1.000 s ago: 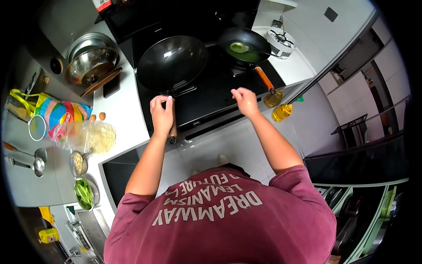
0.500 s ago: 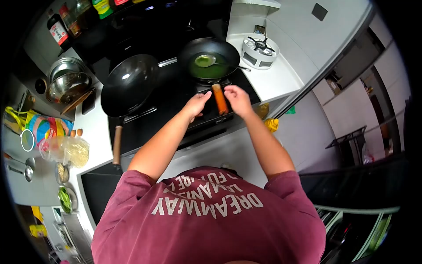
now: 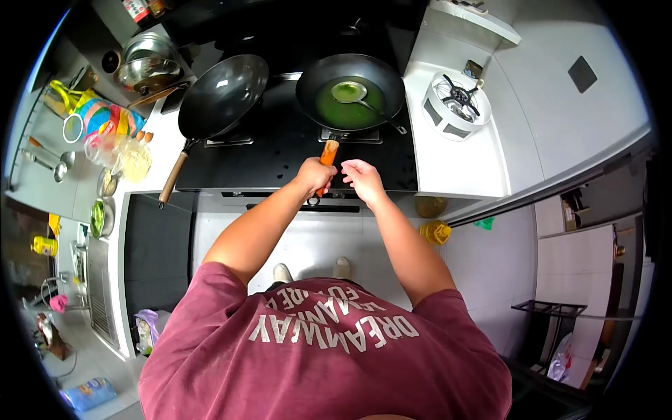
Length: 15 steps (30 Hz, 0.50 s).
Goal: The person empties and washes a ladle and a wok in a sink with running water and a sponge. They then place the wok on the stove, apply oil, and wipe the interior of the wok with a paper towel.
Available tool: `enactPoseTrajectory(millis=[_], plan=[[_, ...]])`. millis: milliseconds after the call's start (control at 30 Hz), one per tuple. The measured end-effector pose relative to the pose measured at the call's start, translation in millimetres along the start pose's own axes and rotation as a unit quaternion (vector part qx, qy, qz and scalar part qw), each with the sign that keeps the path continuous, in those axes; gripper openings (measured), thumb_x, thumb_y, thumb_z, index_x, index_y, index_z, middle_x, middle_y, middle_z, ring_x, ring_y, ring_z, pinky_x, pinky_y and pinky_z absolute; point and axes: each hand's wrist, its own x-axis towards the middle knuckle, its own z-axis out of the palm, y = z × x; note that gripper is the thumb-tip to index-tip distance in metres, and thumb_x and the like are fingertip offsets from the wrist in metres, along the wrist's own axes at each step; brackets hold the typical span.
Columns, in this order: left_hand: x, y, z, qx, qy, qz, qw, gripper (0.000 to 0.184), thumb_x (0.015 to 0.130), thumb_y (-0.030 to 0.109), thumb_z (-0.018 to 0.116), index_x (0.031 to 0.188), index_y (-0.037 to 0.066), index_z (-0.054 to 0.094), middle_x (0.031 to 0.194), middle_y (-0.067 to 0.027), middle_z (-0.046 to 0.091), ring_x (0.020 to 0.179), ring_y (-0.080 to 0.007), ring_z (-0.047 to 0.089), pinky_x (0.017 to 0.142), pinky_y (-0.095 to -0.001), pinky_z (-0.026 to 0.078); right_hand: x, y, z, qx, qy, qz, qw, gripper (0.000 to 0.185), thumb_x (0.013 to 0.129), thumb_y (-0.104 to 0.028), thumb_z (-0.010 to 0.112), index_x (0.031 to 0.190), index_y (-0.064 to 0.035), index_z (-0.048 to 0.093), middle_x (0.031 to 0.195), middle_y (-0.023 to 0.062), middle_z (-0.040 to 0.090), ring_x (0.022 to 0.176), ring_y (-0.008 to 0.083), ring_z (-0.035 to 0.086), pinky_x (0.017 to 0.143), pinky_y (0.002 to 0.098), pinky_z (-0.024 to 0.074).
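A dark wok [image 3: 387, 77] with greenish liquid in it sits on the right burner, its orange-brown handle [image 3: 329, 152] pointing toward me. My left hand [image 3: 314, 176] is wrapped round that handle. Just right of it, my right hand [image 3: 362, 180] is raised with its fingers loosely bent and apart, touching nothing that I can see. A ladle [image 3: 349, 92] rests in the wok, its bowl in the liquid and its handle lying over the right rim.
A second wok [image 3: 222, 98] stands on the left burner, handle toward me. A white round portable burner [image 3: 455, 105] is on the right counter. Metal bowls [image 3: 147, 73], a bag of noodles [image 3: 134, 162] and eggs [image 3: 144, 136] line the left counter. A yellow container [image 3: 435, 232] stands low at right.
My left hand has closed round the wok handle, where before it was beside it. The right hand stays near the handle. The view has shifted, showing the floor and my shoes.
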Motion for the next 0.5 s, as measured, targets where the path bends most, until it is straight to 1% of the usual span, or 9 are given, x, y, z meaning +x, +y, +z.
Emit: enactPoseTrajectory(millis=[67,100,133,167,267,333,400,500], plan=[[-14,-3,-5,-0.019,0.002,0.009,1.0,0.013,0.083,0.01,0.062,0.082,0.003,0.051,0.058,-0.002,0.049,0.043,-0.0114,0.046,0.036,-0.0266,0.04,-3,-3,-1,-0.01,-0.02,-0.001,1.0,0.023,0.093,-0.023,0.057,0.107,-0.0048,0.063,0.092,0.0042,0.066,0.073,0.01,0.06,0.064,0.0233,0.0452],[-24,-2,-9,-0.025,0.007,0.014,1.0,0.013,0.083,0.01,0.062,0.084,0.003,0.051,0.058,-0.002,0.049,0.043,-0.0112,0.046,0.036,-0.0265,0.039,-7,-12,1,-0.011,-0.005,-0.024,1.0,0.02,0.091,-0.016,0.059,0.1,0.0009,0.064,0.085,0.0076,0.067,0.069,0.0119,0.061,0.064,0.0249,0.0502],[-33,0,-15,-0.032,0.011,0.019,0.999,0.013,0.083,0.01,0.062,0.086,0.003,0.051,0.058,-0.0019,0.049,0.043,-0.011,0.046,0.036,-0.0264,0.039,-4,-11,3,-0.015,-0.015,-0.029,0.999,0.018,0.091,-0.015,0.059,0.099,0.0004,0.064,0.084,0.0072,0.067,0.07,0.0116,0.061,0.063,0.0245,0.0503],[-43,2,-23,-0.003,0.017,0.031,0.999,0.015,0.083,0.009,0.062,0.088,0.003,0.05,0.056,-0.0016,0.048,0.042,-0.0105,0.046,0.034,-0.0259,0.038,-5,-16,4,-0.033,-0.023,-0.032,0.999,0.018,0.091,-0.015,0.059,0.099,0.0002,0.064,0.084,0.0068,0.066,0.071,0.0113,0.061,0.064,0.0244,0.0503],[-96,17,-58,0.021,0.028,0.042,0.998,0.014,0.083,0.009,0.062,0.088,0.004,0.049,0.056,-0.0003,0.047,0.041,-0.0097,0.044,0.033,-0.0248,0.037,-22,-38,21,-0.048,-0.06,-0.048,0.996,0.018,0.091,-0.016,0.06,0.099,0.0001,0.064,0.083,0.0059,0.066,0.073,0.0105,0.061,0.063,0.0242,0.0502],[-118,9,-87,0.011,0.021,0.058,0.998,0.013,0.083,0.009,0.061,0.088,0.004,0.05,0.057,0.0006,0.047,0.041,-0.0085,0.044,0.033,-0.0238,0.037,-37,-54,35,-0.058,-0.087,-0.058,0.993,0.018,0.091,-0.017,0.061,0.099,0.0001,0.064,0.083,0.0053,0.066,0.075,0.0101,0.061,0.063,0.0241,0.0499],[-157,14,-110,0.008,0.036,0.048,0.998,0.011,0.084,0.009,0.06,0.087,0.005,0.05,0.059,0.0013,0.047,0.041,-0.0075,0.044,0.033,-0.0227,0.037,-47,-75,62,-0.08,-0.124,-0.072,0.986,0.019,0.091,-0.017,0.061,0.099,0.0,0.064,0.082,0.0048,0.065,0.076,0.0098,0.061,0.062,0.0241,0.0495],[-205,-9,-153,-0.008,0.057,0.052,0.997,0.01,0.084,0.009,0.06,0.086,0.005,0.051,0.059,0.0013,0.048,0.043,-0.0077,0.045,0.035,-0.0234,0.038,-55,-92,101,-0.09,-0.165,-0.057,0.981,0.019,0.091,-0.019,0.061,0.099,-0.0021,0.064,0.08,0.0036,0.064,0.066,0.0092,0.057,0.057,0.0225,0.0452]])
